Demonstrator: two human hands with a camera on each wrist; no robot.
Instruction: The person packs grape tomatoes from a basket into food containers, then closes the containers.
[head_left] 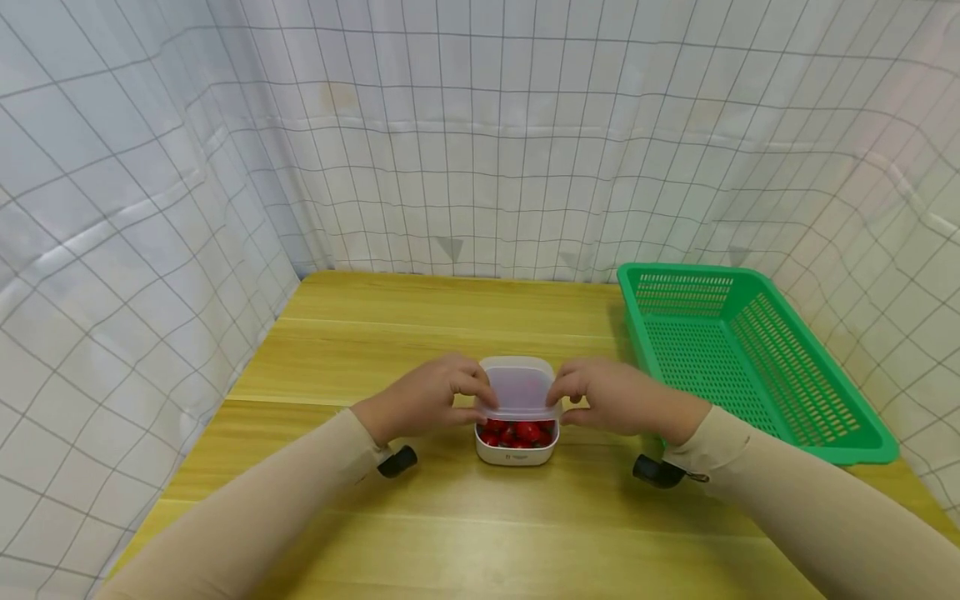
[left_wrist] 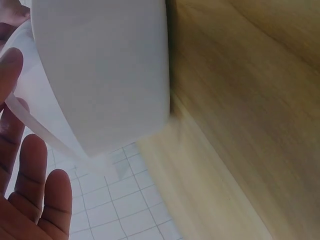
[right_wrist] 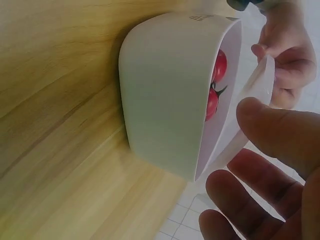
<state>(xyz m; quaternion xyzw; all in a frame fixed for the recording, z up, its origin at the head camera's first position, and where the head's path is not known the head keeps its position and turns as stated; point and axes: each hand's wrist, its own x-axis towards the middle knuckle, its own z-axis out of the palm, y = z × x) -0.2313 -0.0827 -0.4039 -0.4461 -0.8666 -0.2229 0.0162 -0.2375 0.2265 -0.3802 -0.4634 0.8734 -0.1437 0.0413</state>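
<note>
A white container [head_left: 517,455] stands on the wooden table, filled with small red tomatoes [head_left: 525,431]. Over its back part lies a translucent lid [head_left: 517,390], tilted so its near edge is raised and the tomatoes show in front. My left hand [head_left: 435,397] pinches the lid's left edge between thumb and fingers. At the opposite edge, my right hand [head_left: 611,395] pinches it the same way. The right wrist view shows the lid [right_wrist: 257,82] slanting up from the container's rim, with tomatoes [right_wrist: 212,103] and a green stem inside.
A green plastic basket [head_left: 652,354] with slotted walls stands at the table's right side, beyond the right forearm. White grid-patterned cloth [head_left: 480,150] hangs behind the table [head_left: 465,542] and on both sides. Dark wrist devices [head_left: 397,461] sit under both wrists.
</note>
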